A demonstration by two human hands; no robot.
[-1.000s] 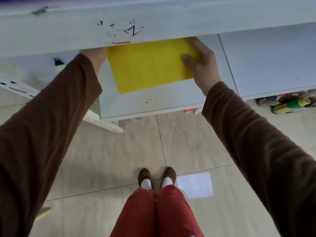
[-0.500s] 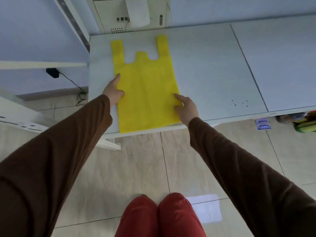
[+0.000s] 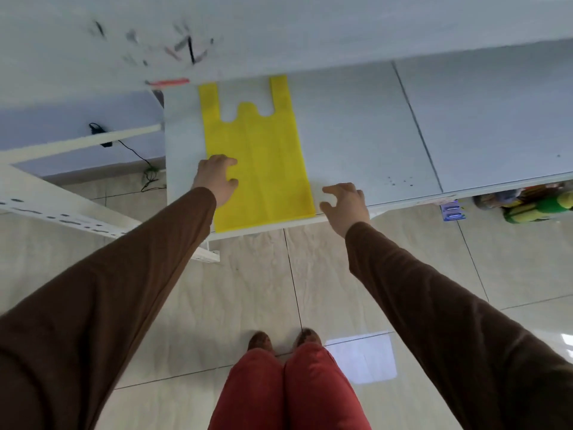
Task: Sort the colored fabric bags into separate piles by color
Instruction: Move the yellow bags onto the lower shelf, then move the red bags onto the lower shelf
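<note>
A single yellow bag (image 3: 262, 169) lies flat on the lower white shelf (image 3: 366, 135), near the shelf's left end, with its bottom edge close to the front lip and its two handle straps pointing toward the back. The tops of the straps run under the front edge of the upper shelf (image 3: 279, 29), which bears smeared black marks and a short red strip. The person's left hand (image 3: 215, 178) rests on the bag's left edge, fingers loosely bent and lying over the fabric; whether the fingers actually pinch the fabric cannot be told, as the view is blurred there. The right hand (image 3: 345, 201) hovers just beside the bag's lower right corner, apart from it, fingers spread and slightly curled, holding nothing. Both arms wear brown sleeves (image 3: 434, 305). Below, red trousers (image 3: 288, 389) and the toes of brown shoes (image 3: 260, 341) stand on a pale tiled floor (image 3: 248, 290). A black cable (image 3: 136, 153) trails down by the wall at left, behind a white slotted rail (image 3: 62, 212). At far right, beneath the shelf, sit green and yellow items (image 3: 533, 206) too blurred to identify, with a small blue tag (image 3: 452, 209) on the shelf's front edge beside them.
</note>
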